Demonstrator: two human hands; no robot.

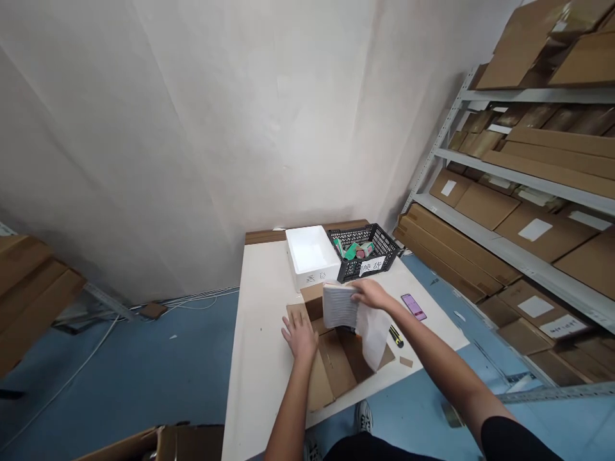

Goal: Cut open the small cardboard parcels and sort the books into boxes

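An open cardboard box (331, 365) lies on the white table (259, 358) in front of me. My left hand (300, 334) rests flat on the box's left flap with its fingers spread. My right hand (371, 293) grips the top edge of a white pleated filter (339, 305) in a loose clear plastic bag (375, 336). The filter is held upright over the box opening.
Behind the box stand a white foam box (311, 256) and a black plastic crate (368, 251) holding small green items. A purple phone (414, 306) and a utility knife (396, 335) lie on the table at right. Metal shelving (519, 186) with flat cartons fills the right side.
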